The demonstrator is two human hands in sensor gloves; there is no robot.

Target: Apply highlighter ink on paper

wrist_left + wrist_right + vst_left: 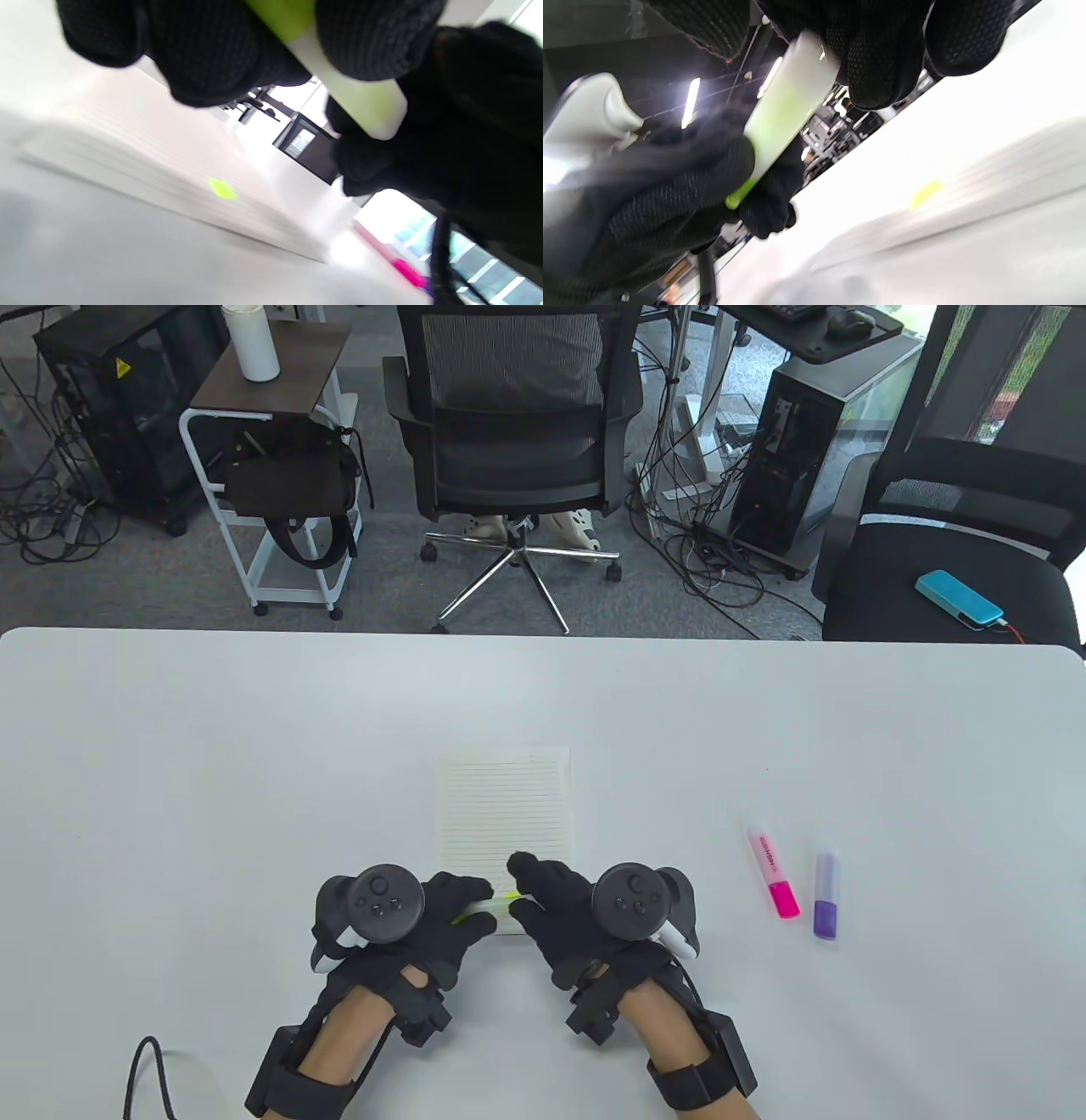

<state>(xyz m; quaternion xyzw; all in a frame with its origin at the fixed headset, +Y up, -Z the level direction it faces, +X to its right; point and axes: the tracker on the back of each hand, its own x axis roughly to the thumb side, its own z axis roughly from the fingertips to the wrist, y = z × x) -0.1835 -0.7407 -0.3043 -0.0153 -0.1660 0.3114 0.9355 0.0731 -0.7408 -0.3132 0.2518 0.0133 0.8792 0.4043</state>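
Note:
A lined sheet of paper (505,814) lies flat on the white table (254,780). Just above its near edge, both hands hold one yellow-green highlighter (485,907) between them. My left hand (473,906) grips the green end, its fingers (220,55) curled round the highlighter (343,89). My right hand (522,897) grips the pale end, with its fingers (878,55) wrapped over the barrel (787,106). A small yellow-green mark (222,189) (927,192) shows on the paper under the hands. The tip is hidden, and so is whether the cap is on.
A pink highlighter (774,872) and a purple highlighter (827,897) lie capped on the table to the right of my right hand. Office chairs (517,432), a small cart (271,466) and computer towers (797,458) stand beyond the table's far edge.

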